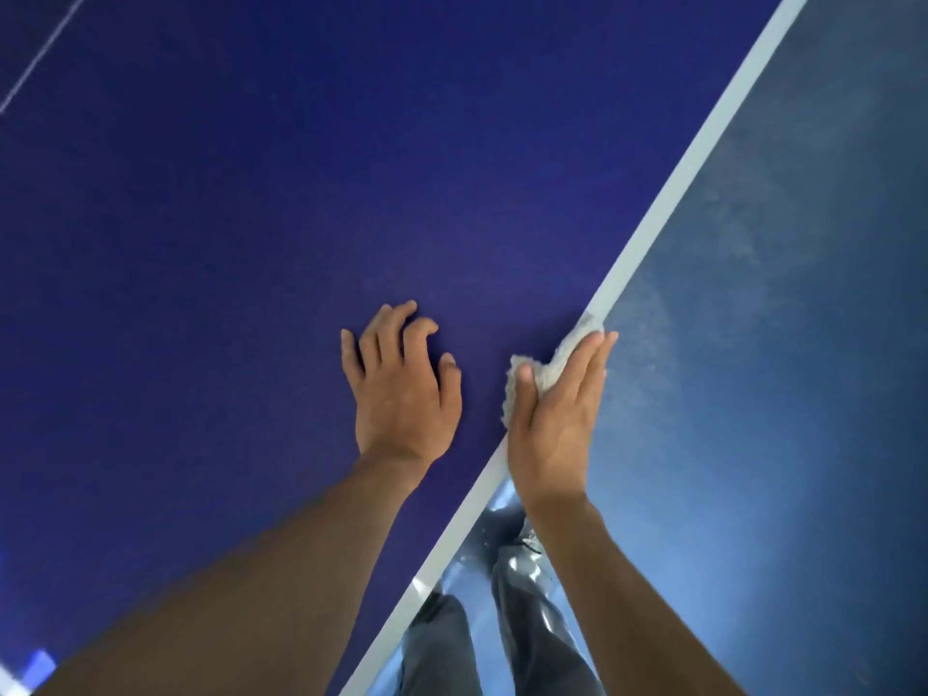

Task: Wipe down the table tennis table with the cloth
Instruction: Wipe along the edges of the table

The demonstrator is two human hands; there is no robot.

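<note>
Holding one cloth (546,375) at table (251,218) edge, right hand (557,427); left hand (401,394) rests.

Table top (251,243) is a really deep blue, almost purple-ish, plain all over. A white stripe (703,158) runs along its edge, plus there's a thin white line (45,57) up in the far corner. The cloth (542,376) is off-white, kinda creamy. The floor (803,293) is a duller blue with pale dusty smudges. The trousers (437,650) are grey.
</note>
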